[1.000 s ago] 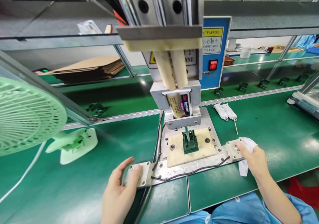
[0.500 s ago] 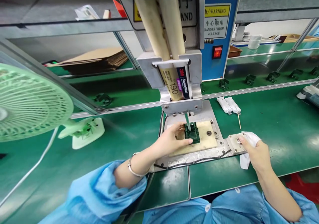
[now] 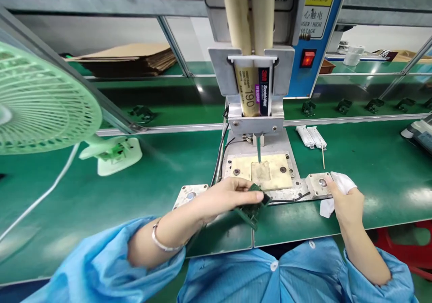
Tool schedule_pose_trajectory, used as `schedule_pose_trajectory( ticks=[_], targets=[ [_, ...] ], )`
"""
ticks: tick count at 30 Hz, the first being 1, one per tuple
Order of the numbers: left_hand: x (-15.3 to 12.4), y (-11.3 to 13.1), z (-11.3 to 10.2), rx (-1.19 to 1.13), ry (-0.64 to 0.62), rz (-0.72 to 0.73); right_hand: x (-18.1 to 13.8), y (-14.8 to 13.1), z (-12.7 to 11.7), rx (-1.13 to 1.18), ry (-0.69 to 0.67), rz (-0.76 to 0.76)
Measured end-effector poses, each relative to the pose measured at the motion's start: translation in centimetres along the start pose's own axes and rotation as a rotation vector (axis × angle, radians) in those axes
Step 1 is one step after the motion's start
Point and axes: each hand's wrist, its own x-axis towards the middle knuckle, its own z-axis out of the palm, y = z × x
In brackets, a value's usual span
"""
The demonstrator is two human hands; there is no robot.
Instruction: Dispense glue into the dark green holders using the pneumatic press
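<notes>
My left hand (image 3: 227,196) is closed on a small dark green part (image 3: 251,209), held just in front of the machine's base plate. The beige fixture pad (image 3: 261,171) under the glue nozzle (image 3: 258,149) now has a bare recess. Above it a twin adhesive cartridge (image 3: 255,91) sits in a metal holder. My right hand (image 3: 344,202) rests by the right button plate (image 3: 319,184), its fingers curled on a white cloth (image 3: 340,187). The left button plate (image 3: 189,195) lies beside my left wrist.
A green desk fan (image 3: 43,100) stands at the left with its white cable. Two white nozzle tips (image 3: 312,136) and a thin stick lie right of the machine. Several dark parts (image 3: 342,106) sit on the belt behind. A blue control box (image 3: 312,37) rises at the back.
My left hand left the left button plate, reached to the fixture, and has lifted the green part off the pad toward me. The right hand stayed by the right button plate.
</notes>
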Motion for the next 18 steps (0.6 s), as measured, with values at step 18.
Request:
schedule_pose_trajectory(
  ticks=[18],
  targets=[
    [-6.8, -1.9, 5.8, 0.301, 0.005, 0.518, -12.2, -9.5, -4.2, -0.349, -0.873, -1.340]
  ],
)
